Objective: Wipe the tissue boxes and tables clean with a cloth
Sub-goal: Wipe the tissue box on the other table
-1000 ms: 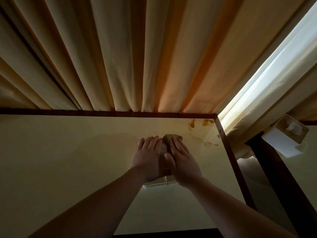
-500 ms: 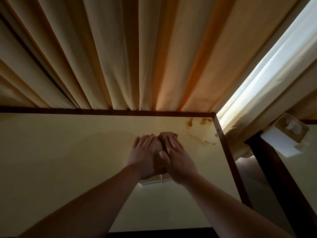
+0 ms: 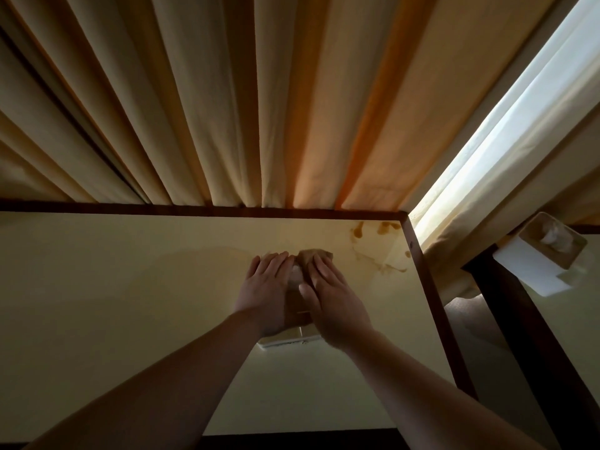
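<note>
A tissue box [image 3: 287, 340] with a white base and tan top stands on the cream table [image 3: 130, 303]. My left hand [image 3: 264, 292] lies flat along its left side, fingers straight. On the box's right side my right hand [image 3: 328, 297] presses with straight fingers. Just past the right fingertips a crumpled brown piece, apparently the cloth [image 3: 316, 254], shows. White tissue [image 3: 294, 277] peeks out between the hands. Brown spill stains [image 3: 373, 237] mark the table's far right corner.
Dark wooden edging [image 3: 422, 271] frames the table. Yellow curtains [image 3: 227, 108] hang right behind it, with a bright window gap [image 3: 503, 125] at the right. A second tissue box [image 3: 548, 254] stands on a neighbouring table [image 3: 578, 319] to the right.
Both hands, with the box under them, have shifted slightly to the left, away from the stains. Their flat pose is the same.
</note>
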A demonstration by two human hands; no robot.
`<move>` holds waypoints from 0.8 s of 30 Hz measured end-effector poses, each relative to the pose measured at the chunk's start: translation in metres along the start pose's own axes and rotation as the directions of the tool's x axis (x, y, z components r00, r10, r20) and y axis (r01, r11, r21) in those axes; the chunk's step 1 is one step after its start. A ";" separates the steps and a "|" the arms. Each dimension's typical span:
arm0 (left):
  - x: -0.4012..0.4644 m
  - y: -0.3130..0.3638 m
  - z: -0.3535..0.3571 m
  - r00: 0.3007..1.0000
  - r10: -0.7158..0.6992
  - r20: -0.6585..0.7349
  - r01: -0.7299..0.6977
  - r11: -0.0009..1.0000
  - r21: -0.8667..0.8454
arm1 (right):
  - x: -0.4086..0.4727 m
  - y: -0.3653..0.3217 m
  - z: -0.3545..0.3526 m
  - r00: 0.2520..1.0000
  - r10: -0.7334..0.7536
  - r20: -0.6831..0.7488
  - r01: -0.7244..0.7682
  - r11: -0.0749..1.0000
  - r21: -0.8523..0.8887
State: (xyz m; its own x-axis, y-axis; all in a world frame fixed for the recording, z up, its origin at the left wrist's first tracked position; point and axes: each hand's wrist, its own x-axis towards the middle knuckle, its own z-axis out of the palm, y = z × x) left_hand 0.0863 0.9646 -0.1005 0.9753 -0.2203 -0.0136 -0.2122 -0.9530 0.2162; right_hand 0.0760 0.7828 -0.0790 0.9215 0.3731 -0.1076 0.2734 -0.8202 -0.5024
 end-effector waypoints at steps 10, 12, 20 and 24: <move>-0.004 0.003 -0.005 1.000 -0.021 0.009 0.021 1.000 -0.009 | 0.013 -0.001 -0.003 0.998 -0.053 -0.024 0.052 0.997 -0.055; -0.004 0.004 -0.005 1.000 -0.019 -0.006 0.019 1.000 -0.017 | 0.010 0.003 0.000 0.999 -0.036 -0.040 0.035 0.999 -0.027; -0.003 0.014 -0.007 0.992 -0.127 -0.010 0.127 0.992 -0.018 | -0.033 0.013 0.015 0.999 0.022 -0.037 -0.021 0.999 0.045; 0.003 0.021 -0.015 0.979 -0.202 0.028 0.203 0.979 -0.001 | 0.000 0.015 -0.005 0.999 0.018 -0.033 -0.017 0.999 0.044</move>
State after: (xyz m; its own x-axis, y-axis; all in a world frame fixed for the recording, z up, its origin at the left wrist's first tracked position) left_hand 0.0856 0.9466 -0.0817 0.9960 -0.0285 -0.0843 -0.0102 -0.9777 0.2100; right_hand 0.0818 0.7687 -0.0822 0.9349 0.3437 -0.0886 0.2454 -0.8063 -0.5382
